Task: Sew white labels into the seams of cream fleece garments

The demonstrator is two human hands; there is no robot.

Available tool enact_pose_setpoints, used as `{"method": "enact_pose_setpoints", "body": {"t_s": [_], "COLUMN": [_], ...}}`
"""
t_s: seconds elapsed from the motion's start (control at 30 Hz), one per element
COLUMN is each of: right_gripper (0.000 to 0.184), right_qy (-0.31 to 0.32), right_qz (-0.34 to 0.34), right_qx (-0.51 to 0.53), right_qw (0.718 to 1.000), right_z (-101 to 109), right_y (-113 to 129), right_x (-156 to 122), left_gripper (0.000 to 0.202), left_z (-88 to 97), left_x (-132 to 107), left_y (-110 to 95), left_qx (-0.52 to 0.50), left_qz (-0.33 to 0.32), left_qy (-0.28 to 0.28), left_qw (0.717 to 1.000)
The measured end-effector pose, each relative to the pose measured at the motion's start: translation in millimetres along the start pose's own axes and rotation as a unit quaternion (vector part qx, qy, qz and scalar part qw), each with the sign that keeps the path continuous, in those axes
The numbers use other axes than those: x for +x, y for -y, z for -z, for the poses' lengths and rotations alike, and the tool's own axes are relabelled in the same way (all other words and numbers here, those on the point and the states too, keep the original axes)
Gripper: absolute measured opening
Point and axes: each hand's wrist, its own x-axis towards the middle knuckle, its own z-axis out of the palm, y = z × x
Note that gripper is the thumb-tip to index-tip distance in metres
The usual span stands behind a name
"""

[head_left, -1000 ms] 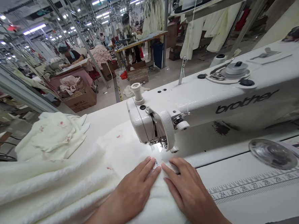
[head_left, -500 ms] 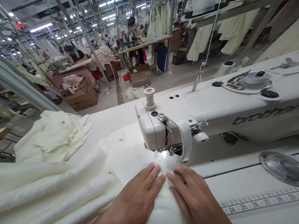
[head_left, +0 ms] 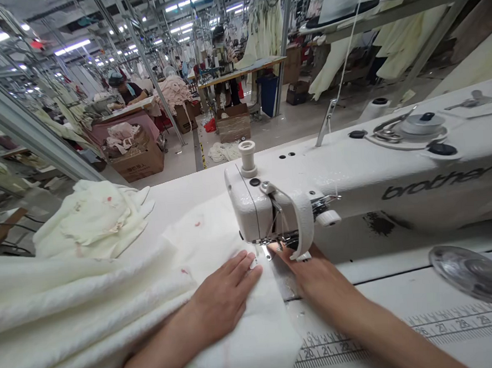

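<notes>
Cream fabric (head_left: 238,329) is being pressed flat by the open left hand (head_left: 222,299) near the table's front edge, under the white sewing machine (head_left: 354,183) lettered "brother", while the right hand (head_left: 313,271), its grasp unclear, is being held beneath the needle head.

The hall is brightly and evenly lit by rows of ceiling tube lights (head_left: 71,47) in the upper left of the frame, and a small lamp under the sewing machine head (head_left: 272,210) throws a white glare on the cloth (head_left: 216,236) at centre. Shadows are soft and short. Straight lines bow towards the edges, the far background is hazy, and the lower right corner is slightly smeared.
</notes>
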Motion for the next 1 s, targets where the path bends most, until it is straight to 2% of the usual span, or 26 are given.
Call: {"method": "enact_pose_setpoints", "body": {"t_s": [0.07,0.2,0.47,0.73,1.0], "right_gripper": [0.051,0.052,0.059,0.054,0.059], "right_qy": [0.006,-0.01,0.014,0.004,-0.008], "right_qz": [0.027,0.037,-0.005,-0.005,0.003], "right_qx": [-0.012,-0.051,-0.039,-0.04,-0.048], "right_qw": [1.0,0.998,0.999,0.999,0.999], "right_z": [7.6,10.1,5.2,8.5,7.1], "right_y": [14.4,29.5,29.8,31.3,29.6], "right_x": [-12.3,-21.3,-17.4,-16.3,-18.1], "left_gripper": [0.052,0.055,0.056,0.058,0.055], "left_z": [-0.7,-3.3,-6.0,-9.0,-7.3], "left_x": [-0.1,-0.4,-0.4,-0.8,0.1], "left_y": [0.0,-0.3,1.3,6.4,11.3], "left_qx": [0.003,0.006,0.001,-0.02,-0.043], "left_qz": [-0.004,-0.004,-0.005,-0.008,-0.009], "left_qy": [0.001,-0.001,-0.025,-0.042,-0.045], "left_qw": [1.0,1.0,1.0,0.999,0.998]}}
